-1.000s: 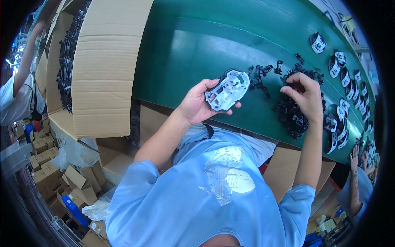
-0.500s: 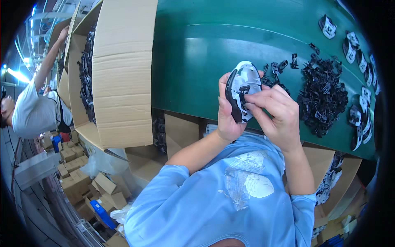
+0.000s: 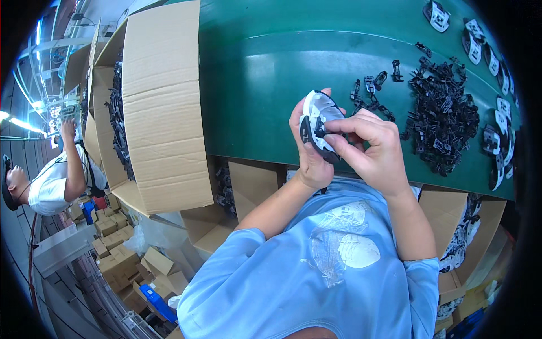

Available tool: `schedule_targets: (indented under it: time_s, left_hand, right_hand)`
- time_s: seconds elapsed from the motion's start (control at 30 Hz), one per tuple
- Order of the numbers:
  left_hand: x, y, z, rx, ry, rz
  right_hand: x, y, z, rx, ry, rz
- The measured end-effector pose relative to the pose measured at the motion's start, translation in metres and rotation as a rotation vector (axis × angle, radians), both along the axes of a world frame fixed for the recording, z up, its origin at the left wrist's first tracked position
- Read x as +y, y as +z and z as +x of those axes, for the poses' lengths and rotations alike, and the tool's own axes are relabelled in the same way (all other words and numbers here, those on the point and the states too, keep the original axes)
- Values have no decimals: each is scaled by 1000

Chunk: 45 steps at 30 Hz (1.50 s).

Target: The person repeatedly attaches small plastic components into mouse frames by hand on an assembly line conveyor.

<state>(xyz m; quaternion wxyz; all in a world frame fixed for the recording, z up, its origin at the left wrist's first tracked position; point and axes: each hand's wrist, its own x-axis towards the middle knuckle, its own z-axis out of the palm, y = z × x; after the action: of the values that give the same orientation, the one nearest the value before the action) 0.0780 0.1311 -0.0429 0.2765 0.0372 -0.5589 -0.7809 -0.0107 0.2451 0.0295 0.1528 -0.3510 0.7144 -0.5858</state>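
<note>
My left hand (image 3: pixel 314 169) is wrapped round the side and underside of an oval white-and-black plastic shell (image 3: pixel 323 103) that looks like a computer mouse cover. Its hollow inner side faces up toward me, tilted. Inside sits a small black plastic clip (image 3: pixel 320 126). My right hand (image 3: pixel 379 148) pinches at this clip with thumb and forefinger, the other fingers curled. Just beyond, several loose black clips (image 3: pixel 370 85) lie on the green table (image 3: pixel 282 79). A large heap of the same clips (image 3: pixel 443 116) is to the right.
Several white-and-black shells (image 3: pixel 437 18) lie along the table's right side. A big cardboard box (image 3: pixel 164 107) of black parts stands at the left. Open boxes (image 3: pixel 254 186) sit below the table's near edge. Another person (image 3: pixel 53 189) stands far left, beyond the box.
The shell has tipped over more in my left hand, turning its black side toward me. My right fingers stay at the clip inside it. The other person has lowered an arm.
</note>
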Motion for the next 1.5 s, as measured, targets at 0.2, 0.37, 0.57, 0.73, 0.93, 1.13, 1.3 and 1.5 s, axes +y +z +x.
schedule_targets:
  time_s: [0.2, 0.37, 0.57, 0.73, 0.93, 1.13, 1.3, 1.5]
  left_hand:
    - [-2, 18, 2, 18, 59, 211]
    - [2, 24, -2, -68, 160, -69]
    - [0, 22, -1, -51, 94, 45]
    - [-4, 8, 1, 24, 31, -85]
    - [-12, 8, 4, 8, -95, 186]
    - [-22, 40, 11, -255, -283, 405]
    - [-26, 57, 17, -388, -290, 334]
    - [-28, 65, 14, -397, -245, -336]
  right_hand:
    - [8, 23, -12, 215, -58, -51]
    - [1, 28, -4, 318, 49, -39]
    - [-1, 33, -3, 418, 72, 5]
    - [-1, 27, -5, 402, 102, 39]
    - [1, 21, -14, 370, 217, 42]
    - [13, 17, -17, 125, -28, -96]
    - [15, 21, -13, -288, 77, -5]
    - [17, 20, -13, -149, 97, 107]
